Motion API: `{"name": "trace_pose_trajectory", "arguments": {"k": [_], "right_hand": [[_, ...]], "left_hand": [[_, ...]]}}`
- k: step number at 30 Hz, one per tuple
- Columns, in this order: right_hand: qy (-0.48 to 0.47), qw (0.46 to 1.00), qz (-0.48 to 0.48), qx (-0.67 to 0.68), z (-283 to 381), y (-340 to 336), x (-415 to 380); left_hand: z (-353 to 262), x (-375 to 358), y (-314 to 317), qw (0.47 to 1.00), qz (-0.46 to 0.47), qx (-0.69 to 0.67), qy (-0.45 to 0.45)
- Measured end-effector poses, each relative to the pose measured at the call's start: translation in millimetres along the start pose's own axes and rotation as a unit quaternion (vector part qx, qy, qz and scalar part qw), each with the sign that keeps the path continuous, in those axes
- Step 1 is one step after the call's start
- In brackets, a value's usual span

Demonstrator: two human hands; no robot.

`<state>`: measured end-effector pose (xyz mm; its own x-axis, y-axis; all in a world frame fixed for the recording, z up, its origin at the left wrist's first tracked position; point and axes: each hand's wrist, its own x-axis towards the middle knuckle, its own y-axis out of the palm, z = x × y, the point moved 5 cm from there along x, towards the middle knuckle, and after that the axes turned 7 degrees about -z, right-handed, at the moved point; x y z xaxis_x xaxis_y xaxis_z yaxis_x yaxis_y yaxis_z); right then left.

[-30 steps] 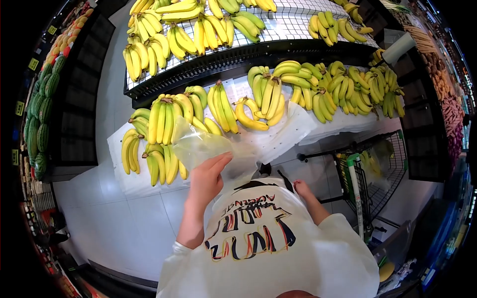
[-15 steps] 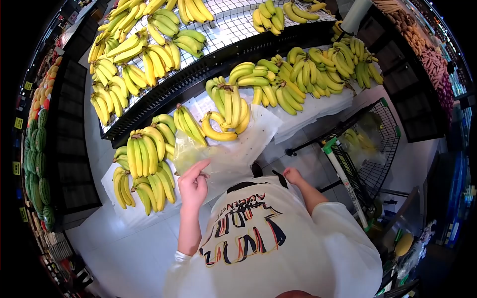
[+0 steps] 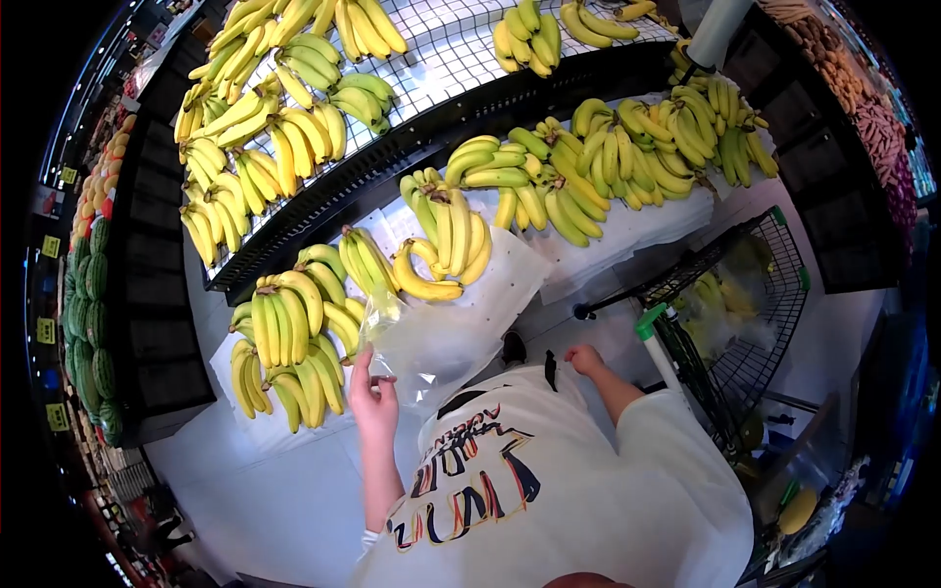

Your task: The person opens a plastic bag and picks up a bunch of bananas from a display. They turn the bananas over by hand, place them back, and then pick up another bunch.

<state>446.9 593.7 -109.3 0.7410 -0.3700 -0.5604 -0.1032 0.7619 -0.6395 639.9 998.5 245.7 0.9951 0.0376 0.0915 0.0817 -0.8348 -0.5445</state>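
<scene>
A clear plastic bag (image 3: 423,355) hangs from my left hand (image 3: 372,394), its film pinched at the fingers, with the index finger stretched upward. Just beyond the bag lie a bunch of yellow-green bananas (image 3: 368,260) and another bunch (image 3: 456,235) on white sheeting. More bananas (image 3: 287,309) are piled to the left of the bag. My right hand (image 3: 585,360) is at my right side with its fingers curled in and nothing visible in them. It is apart from the bananas and nearest to the shopping cart's handle (image 3: 659,343).
A black-edged grid shelf (image 3: 431,88) with banana bunches rises behind the lower row. At the right, the wire shopping cart (image 3: 774,323) holds bagged bananas (image 3: 720,294). Watermelons (image 3: 88,323) line a stand at far left; root vegetables (image 3: 872,127) fill one at far right.
My left hand has turned and lowered slightly, and the plastic bag has shifted right and closer to my body. My right hand has moved slightly down. The view has shifted a little.
</scene>
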Motion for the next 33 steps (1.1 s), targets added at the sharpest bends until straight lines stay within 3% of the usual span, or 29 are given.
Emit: {"name": "trace_pose_trajectory", "arguments": {"k": [4, 7, 11, 14, 18, 22, 24, 26, 28, 30, 33], "right_hand": [[0.008, 0.986, -0.03, 0.163, 6, 18, 28], [0.058, 0.978, -0.036, 0.196, 20, 17, 22], [0.027, 0.986, -0.058, 0.152, 34, 19, 25], [0.017, 0.995, -0.083, 0.06, 45, 3, 24], [0.041, 0.994, -0.081, 0.057, 45, -11, 30], [0.026, 0.996, -0.078, -0.037, 38, -27, 31], [0.033, 0.998, -0.058, 0.01, 20, -14, 45], [0.094, 0.994, 0.047, 0.037, 16, -7, 47], [0.123, 0.991, 0.034, -0.026, 18, -13, 37], [0.071, 0.991, -0.081, -0.076, 28, -19, 22], [0.145, 0.984, -0.091, -0.055, 25, -19, 13]], "left_hand": [[-18, 4, -6, 1.0, 0.022, 0.021, -0.002], [-27, 10, -12, 1.0, 0.006, 0.006, 0.026], [-32, 14, -12, 0.997, -0.022, 0.004, 0.079], [-33, 11, -3, 0.999, -0.004, -0.024, 0.021], [-28, 13, 13, 0.999, 0.024, -0.034, 0.012], [-6, 13, 33, 0.997, 0.033, -0.072, 0.017], [1, 11, 41, 0.994, 0.051, -0.092, -0.03], [3, 8, 47, 0.989, 0.077, -0.11, -0.068], [10, 7, 56, 0.981, 0.098, -0.152, -0.064], [6, 9, 60, 0.975, 0.107, -0.173, -0.084], [11, 12, 65, 0.972, 0.102, -0.188, -0.101]]}}
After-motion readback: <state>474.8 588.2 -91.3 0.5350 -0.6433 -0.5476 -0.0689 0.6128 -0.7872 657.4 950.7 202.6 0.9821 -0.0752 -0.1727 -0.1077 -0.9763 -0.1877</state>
